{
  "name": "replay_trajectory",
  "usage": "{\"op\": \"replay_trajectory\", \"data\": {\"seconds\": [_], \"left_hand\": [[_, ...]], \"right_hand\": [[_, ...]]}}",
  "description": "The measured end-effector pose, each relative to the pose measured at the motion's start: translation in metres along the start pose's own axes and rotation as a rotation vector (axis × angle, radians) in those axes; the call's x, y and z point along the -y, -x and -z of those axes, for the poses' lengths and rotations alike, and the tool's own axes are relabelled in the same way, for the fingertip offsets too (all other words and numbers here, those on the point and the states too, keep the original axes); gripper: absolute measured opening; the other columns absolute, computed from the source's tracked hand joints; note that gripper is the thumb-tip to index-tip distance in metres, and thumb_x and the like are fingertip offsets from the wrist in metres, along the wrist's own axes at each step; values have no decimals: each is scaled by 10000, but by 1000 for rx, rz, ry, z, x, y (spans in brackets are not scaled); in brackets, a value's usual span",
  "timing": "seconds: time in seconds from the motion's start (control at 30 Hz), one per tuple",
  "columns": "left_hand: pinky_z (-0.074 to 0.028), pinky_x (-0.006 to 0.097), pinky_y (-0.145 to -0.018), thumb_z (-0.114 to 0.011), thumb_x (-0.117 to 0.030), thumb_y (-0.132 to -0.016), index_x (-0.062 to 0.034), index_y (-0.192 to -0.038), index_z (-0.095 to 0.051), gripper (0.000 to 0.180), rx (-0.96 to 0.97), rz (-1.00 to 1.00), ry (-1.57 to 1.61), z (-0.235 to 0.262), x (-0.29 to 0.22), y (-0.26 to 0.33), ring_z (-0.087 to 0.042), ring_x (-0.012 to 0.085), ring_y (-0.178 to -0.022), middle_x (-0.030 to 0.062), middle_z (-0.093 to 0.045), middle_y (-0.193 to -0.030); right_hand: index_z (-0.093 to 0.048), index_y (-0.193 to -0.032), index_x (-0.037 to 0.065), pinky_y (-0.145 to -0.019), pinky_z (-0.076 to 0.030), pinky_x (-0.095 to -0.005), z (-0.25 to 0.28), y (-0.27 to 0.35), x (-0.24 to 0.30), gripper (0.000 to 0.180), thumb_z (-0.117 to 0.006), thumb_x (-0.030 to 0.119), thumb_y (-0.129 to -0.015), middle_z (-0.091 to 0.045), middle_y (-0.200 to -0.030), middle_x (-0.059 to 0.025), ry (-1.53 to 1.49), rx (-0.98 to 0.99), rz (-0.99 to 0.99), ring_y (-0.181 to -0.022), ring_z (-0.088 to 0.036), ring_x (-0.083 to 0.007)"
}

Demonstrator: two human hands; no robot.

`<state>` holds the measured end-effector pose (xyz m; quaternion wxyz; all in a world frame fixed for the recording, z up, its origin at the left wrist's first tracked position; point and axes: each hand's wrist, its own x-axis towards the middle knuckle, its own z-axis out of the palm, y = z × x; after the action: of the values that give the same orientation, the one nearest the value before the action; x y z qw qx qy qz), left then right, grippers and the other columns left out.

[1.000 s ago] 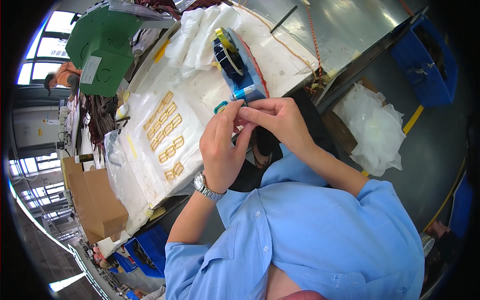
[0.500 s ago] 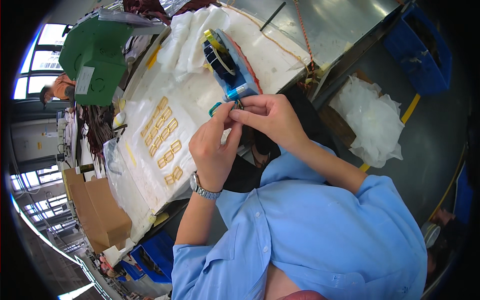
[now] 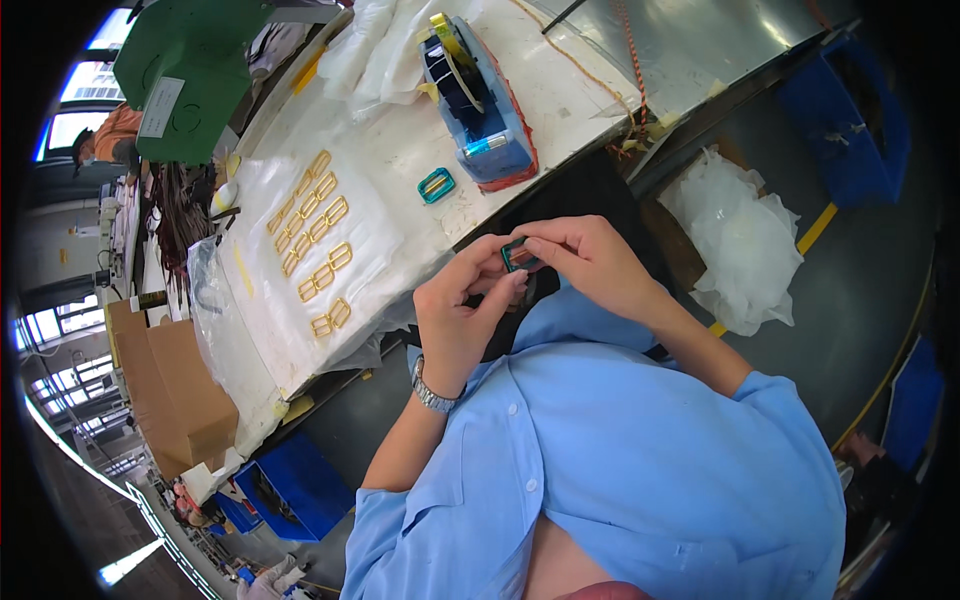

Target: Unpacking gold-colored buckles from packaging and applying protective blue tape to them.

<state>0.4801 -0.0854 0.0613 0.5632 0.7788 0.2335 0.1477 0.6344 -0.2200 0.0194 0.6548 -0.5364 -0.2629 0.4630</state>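
Just in front of the table edge, I hold a small teal slide buckle (image 3: pixel 507 257) between both hands. My left hand (image 3: pixel 458 305), a metal watch at its wrist, pinches one side of it with thumb and fingers. The fingers of my right hand (image 3: pixel 592 262) are closed on the opposite side and cover part of the frame. A second teal buckle (image 3: pixel 436 185) with a gold middle lies flat on the table. Beyond my hands stands a blue tape dispenser (image 3: pixel 500 160) with a yellow tape roll (image 3: pixel 450 37) and a dark hub.
Several gold buckles (image 3: pixel 318 225) lie in rows on a white sheet (image 3: pixel 375 235) at the left. A green machine housing (image 3: pixel 195 75) stands farther back. Below the right table edge are a white plastic bag (image 3: pixel 735 235) and a blue bin (image 3: pixel 850 110). A cardboard box (image 3: pixel 175 385) sits far left.
My hands have come away from the tape dispenser, back toward my body, with the teal buckle between them. The second teal buckle on the table now shows fully.
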Motion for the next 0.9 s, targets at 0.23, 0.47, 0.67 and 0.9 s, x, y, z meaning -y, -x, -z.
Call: {"op": "replay_trajectory", "data": {"seconds": [0.23,0.47,0.67,0.9], "left_hand": [[-615,390,-795,-854,-46,-825,-46,-1198,-731,393,5,-533,-640,29,-1,-5,-742,320,-947,140,-755,-1111],[-605,393,-821,-866,-79,-827,-64,-1183,-750,375,-49,-547,-747,51,-4,-26,-744,326,-985,128,-757,-1160],[-580,419,-911,-866,-104,-846,-66,-1159,-775,329,-254,-426,-713,70,18,-70,-721,325,-1082,125,-747,-1215],[-553,430,-932,-846,-103,-850,-49,-1163,-765,328,-209,-347,-721,64,33,-81,-679,330,-1075,123,-740,-1164]], "right_hand": [[-771,-1224,-62,-835,-621,-284,-11,-4,11,245,-667,103,-1074,-814,-1007,-92,223,9,-44,-919,-761,-117],[-719,-1313,-63,-882,-618,-290,-31,-14,5,305,-649,131,-1089,-806,-1113,-130,-40,-61,86,-991,-774,-155],[-660,-1387,-60,-945,-602,-301,-22,-11,6,335,-625,103,-1097,-791,-1186,-144,39,-52,61,-1054,-763,-178],[-684,-1330,-51,-959,-589,-315,-13,2,18,275,-597,80,-1105,-781,-1207,-148,61,-131,109,-1077,-747,-179]]}}
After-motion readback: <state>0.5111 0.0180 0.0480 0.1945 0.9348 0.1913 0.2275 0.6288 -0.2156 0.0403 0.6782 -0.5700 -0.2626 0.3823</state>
